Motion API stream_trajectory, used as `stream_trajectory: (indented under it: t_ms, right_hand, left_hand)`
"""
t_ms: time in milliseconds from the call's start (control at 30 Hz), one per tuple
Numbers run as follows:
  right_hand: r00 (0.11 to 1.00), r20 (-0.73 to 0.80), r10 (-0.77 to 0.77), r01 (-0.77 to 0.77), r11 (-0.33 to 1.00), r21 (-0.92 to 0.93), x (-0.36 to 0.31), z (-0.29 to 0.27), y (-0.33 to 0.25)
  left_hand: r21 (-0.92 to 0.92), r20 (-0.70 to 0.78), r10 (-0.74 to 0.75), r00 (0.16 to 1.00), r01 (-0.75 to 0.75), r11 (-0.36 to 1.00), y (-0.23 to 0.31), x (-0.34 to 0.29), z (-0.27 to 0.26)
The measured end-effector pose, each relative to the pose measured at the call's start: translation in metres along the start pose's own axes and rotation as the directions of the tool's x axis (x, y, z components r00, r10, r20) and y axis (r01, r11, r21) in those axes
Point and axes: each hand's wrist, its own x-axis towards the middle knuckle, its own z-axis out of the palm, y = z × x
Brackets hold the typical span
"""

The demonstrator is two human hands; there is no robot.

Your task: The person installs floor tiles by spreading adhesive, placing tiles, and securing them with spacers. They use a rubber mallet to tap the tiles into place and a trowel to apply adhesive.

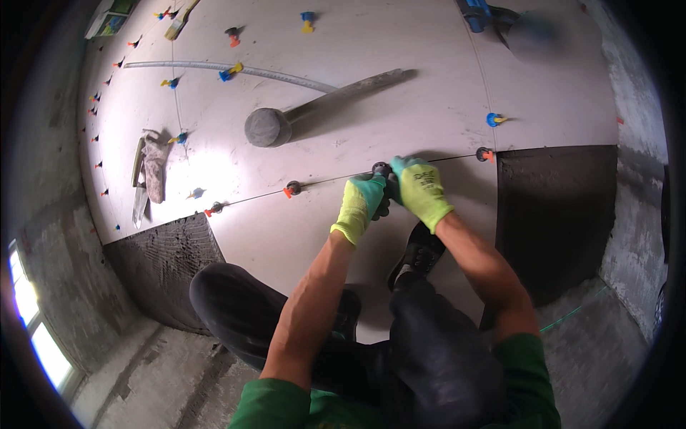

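Observation:
My left hand (364, 199) and my right hand (419, 187), both in yellow-green work gloves, meet at the joint between two large pale floor tiles (400, 121). Their fingers close round a tile leveling clip with a dark round top (381, 169); its lower part is hidden by the gloves. Along the same joint stand other leveling clips with black discs and orange handles, one to the left (292, 189) and one to the right (485, 154). A grey-headed mallet (269, 128) lies on the far tile, its handle pointing right.
Past the mallet lies a long metal ruler (286, 74). A stained glove (153, 166) rests beside a blade tool (139, 204) at left. Dark mortar beds (557, 214) (168, 247) flank the near tile. My shoe (421, 250) is on that tile. Rough walls rise at both sides.

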Motion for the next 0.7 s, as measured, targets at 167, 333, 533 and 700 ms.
stream_trajectory:
  t_ms: [167,333,533,700]
  right_hand:
    - [0.999,-0.007,0.046,-0.045,0.995,0.085,0.009,0.022,-0.006]
    - [0.997,-0.023,-0.080,0.082,0.993,0.080,0.016,0.018,0.002]
    - [0.926,0.206,-0.317,0.328,0.944,-0.023,0.039,-0.002,0.012]
    - [0.894,0.314,-0.318,0.359,0.930,-0.079,0.046,-0.011,0.009]
  left_hand:
    - [-0.047,-0.069,0.001,0.998,-0.004,0.999,0.002,0.007,0.003]
    - [-0.113,-0.074,-0.037,0.997,0.028,0.993,0.003,0.007,0.004]
    - [-0.065,-0.136,0.005,0.991,-0.014,0.998,0.002,0.006,0.012]
    - [0.003,-0.065,0.060,0.996,-0.060,0.998,0.000,0.008,0.006]
